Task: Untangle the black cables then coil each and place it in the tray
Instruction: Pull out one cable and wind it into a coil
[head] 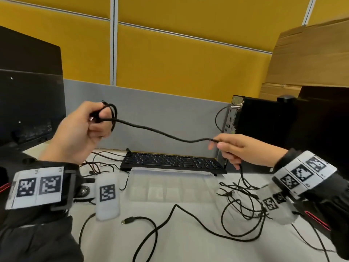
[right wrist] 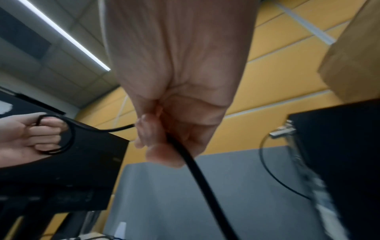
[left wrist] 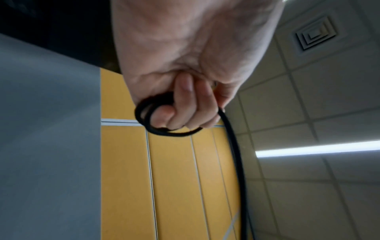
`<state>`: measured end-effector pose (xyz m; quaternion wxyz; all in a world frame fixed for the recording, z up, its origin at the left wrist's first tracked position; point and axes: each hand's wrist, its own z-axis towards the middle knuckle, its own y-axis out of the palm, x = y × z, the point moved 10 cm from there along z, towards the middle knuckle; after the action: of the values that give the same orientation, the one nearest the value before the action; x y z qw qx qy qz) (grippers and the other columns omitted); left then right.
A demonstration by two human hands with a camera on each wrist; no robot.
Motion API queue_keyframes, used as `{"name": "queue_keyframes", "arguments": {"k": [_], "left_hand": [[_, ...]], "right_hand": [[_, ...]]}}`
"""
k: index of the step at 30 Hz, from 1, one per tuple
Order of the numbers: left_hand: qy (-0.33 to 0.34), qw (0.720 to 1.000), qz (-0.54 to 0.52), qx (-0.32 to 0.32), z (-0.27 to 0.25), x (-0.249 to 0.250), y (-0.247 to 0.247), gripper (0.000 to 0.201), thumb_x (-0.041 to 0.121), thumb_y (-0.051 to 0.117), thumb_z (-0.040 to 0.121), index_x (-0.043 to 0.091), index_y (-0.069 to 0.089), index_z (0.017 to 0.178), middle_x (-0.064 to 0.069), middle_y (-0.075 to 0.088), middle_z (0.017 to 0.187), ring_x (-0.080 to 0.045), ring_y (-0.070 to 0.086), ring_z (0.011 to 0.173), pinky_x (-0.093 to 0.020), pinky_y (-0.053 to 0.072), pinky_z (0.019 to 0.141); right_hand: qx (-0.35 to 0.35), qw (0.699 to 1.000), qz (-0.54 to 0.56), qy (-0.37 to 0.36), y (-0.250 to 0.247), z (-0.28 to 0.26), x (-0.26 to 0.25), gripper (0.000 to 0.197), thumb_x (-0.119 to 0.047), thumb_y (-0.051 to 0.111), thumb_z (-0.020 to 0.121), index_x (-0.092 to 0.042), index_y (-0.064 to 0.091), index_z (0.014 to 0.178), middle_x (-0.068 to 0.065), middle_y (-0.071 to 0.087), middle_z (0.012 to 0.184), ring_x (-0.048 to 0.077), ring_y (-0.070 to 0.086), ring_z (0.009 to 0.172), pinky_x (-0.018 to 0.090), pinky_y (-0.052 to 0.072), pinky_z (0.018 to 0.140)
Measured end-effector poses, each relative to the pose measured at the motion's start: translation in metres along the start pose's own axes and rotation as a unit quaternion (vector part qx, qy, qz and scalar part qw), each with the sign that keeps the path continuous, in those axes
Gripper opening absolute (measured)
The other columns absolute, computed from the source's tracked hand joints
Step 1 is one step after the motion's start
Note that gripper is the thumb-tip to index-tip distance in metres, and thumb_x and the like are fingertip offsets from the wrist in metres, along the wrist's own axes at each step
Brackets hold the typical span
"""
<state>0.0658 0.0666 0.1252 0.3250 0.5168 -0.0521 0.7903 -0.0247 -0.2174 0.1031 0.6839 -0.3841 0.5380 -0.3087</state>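
- The left hand (head: 81, 129) is raised on the left, fingers curled around small loops of the black cable (head: 162, 133).
- The right hand (head: 243, 150) pinches the same cable further along.
- The tray (head: 170, 172) stands below, near the keyboard (head: 170, 160).
- Other tangled cables (head: 243, 203) lie right of the tray.

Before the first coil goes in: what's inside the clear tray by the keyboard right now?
Nothing shows inside the tray: its compartments look bare, though the translucent plastic blurs detail. The cable being coiled stays up between the left hand and the right hand.
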Motion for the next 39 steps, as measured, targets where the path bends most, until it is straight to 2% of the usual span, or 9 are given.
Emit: {"name": "queue_keyframes", "arguments": {"k": [4,9,13,17,20,27,31,34,39], "left_hand": [[-0.019,0.997,-0.018,0.070,-0.001,-0.004,-0.027,0.019,0.038,0.052,0.067,0.025,0.048,0.053,0.012,0.027,0.042,-0.005,0.021,0.036,-0.026,0.024,0.061],[-0.005,0.993,-0.019,0.114,-0.004,0.002,-0.029,0.032,0.027,0.030,0.097,0.020,0.044,0.069,0.012,0.035,0.042,-0.006,0.024,0.038,-0.028,0.022,0.062],[-0.010,0.994,0.003,0.112,-0.005,0.005,-0.022,0.034,0.028,0.028,0.099,0.019,0.046,0.071,0.011,0.031,0.044,-0.006,0.024,0.041,-0.029,0.020,0.060],[-0.010,0.991,0.057,0.118,-0.005,0.008,-0.017,0.035,0.026,0.027,0.101,0.014,0.051,0.079,0.010,0.029,0.043,-0.005,0.024,0.039,-0.028,0.020,0.057],[-0.013,0.989,0.103,0.107,-0.004,0.010,-0.011,0.038,0.026,0.025,0.101,0.010,0.056,0.085,0.010,0.029,0.043,-0.005,0.025,0.039,-0.026,0.021,0.053],[-0.018,0.989,0.110,0.094,0.001,0.002,-0.005,0.038,0.022,0.028,0.099,0.009,0.052,0.073,0.007,0.027,0.047,-0.007,0.023,0.043,-0.023,0.025,0.053],[-0.051,0.995,0.060,0.061,0.003,-0.007,0.003,0.046,0.024,0.028,0.098,0.018,0.043,0.054,0.007,0.024,0.048,-0.007,0.021,0.041,-0.027,0.023,0.059],[-0.053,0.997,0.004,0.057,0.001,-0.008,0.007,0.044,0.027,0.025,0.099,0.021,0.037,0.057,0.009,0.025,0.047,-0.006,0.021,0.040,-0.028,0.024,0.061],[-0.008,0.992,-0.039,0.120,0.002,-0.002,0.004,0.041,0.030,0.020,0.102,0.020,0.033,0.065,0.008,0.041,0.046,-0.006,0.032,0.043,-0.021,0.027,0.051]], "right_hand": [[0.068,0.996,0.021,0.045,-0.025,-0.018,0.025,0.016,-0.024,0.043,0.094,-0.014,0.054,0.093,-0.006,0.037,0.058,0.007,0.036,0.048,0.025,0.044,0.052],[0.149,0.988,-0.027,0.029,-0.077,-0.023,0.013,0.017,-0.029,0.045,0.091,-0.020,0.058,0.095,0.000,0.039,0.059,0.009,0.033,0.046,0.022,0.030,0.043],[0.259,0.956,-0.138,-0.015,-0.127,-0.017,-0.021,0.015,-0.024,0.045,0.097,-0.023,0.060,0.098,0.000,0.048,0.063,0.017,0.040,0.055,0.031,0.032,0.052],[0.322,0.929,-0.177,-0.044,-0.156,-0.001,-0.050,0.018,-0.024,0.046,0.098,-0.020,0.063,0.099,-0.003,0.047,0.064,0.007,0.034,0.051,0.015,0.026,0.046],[0.345,0.915,-0.202,-0.046,-0.181,0.016,-0.071,0.020,-0.026,0.046,0.098,-0.019,0.065,0.099,0.000,0.045,0.065,0.014,0.033,0.052,0.020,0.025,0.045],[0.316,0.931,-0.174,-0.048,-0.208,0.060,-0.104,0.022,-0.025,0.044,0.100,-0.019,0.064,0.092,0.001,0.036,0.059,0.012,0.028,0.047,0.020,0.023,0.042],[0.280,0.958,-0.066,-0.009,-0.157,0.077,-0.070,0.024,-0.022,0.039,0.102,-0.018,0.057,0.086,-0.001,0.032,0.057,0.009,0.026,0.043,0.019,0.022,0.037],[0.257,0.966,0.017,0.020,-0.119,0.079,-0.055,0.027,-0.025,0.037,0.102,-0.021,0.054,0.081,-0.002,0.029,0.055,0.012,0.026,0.045,0.024,0.024,0.042],[0.051,0.981,0.184,0.028,-0.032,0.075,-0.079,0.024,-0.028,0.036,0.101,-0.018,0.053,0.087,-0.007,0.025,0.053,0.007,0.020,0.042,0.018,0.017,0.037]]}}
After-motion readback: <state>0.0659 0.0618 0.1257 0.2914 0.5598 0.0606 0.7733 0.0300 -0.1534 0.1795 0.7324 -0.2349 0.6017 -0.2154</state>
